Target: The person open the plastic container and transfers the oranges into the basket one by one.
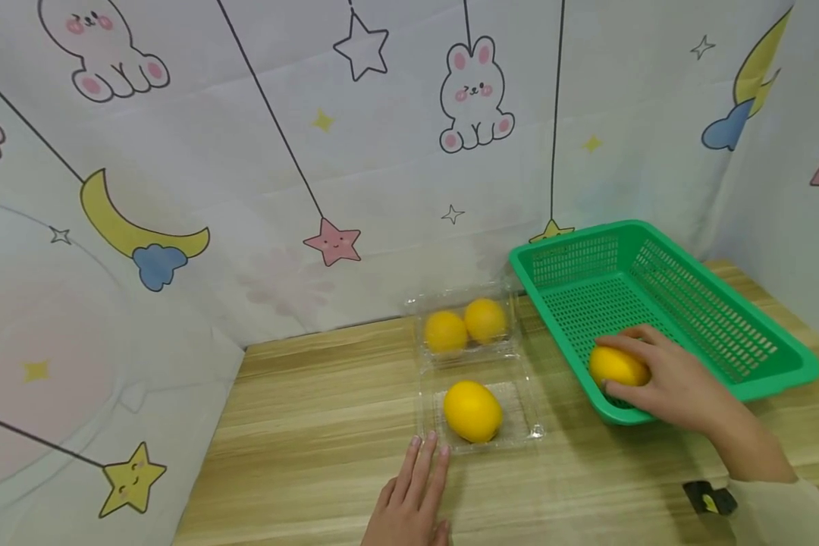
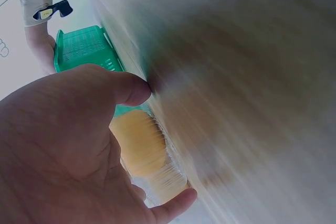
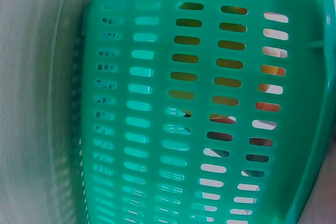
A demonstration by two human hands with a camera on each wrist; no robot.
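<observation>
A yellow lemon [image 1: 617, 367] is in my right hand [image 1: 679, 383], whose fingers and thumb grip it inside the near end of the green basket [image 1: 778, 379]. My left hand [image 1: 409, 497] rests with straight fingers on the table, its fingertips by the near left corner of a clear plastic tray [image 1: 528, 394]. In the tray's near compartment lies another lemon [image 1: 473, 412]. Two rounder orange-yellow fruits [image 1: 445, 332] sit side by side in the far compartment. The basket's slotted wall [image 3: 157, 145] hides most of my right hand in the right wrist view.
The wooden table [image 1: 300, 425] meets a white cloth backdrop [image 1: 382, 167] printed with cartoon animals, stars and moons. A black strap piece [image 1: 710, 498] is at my right sleeve. The basket stands to the right of the tray, near the backdrop.
</observation>
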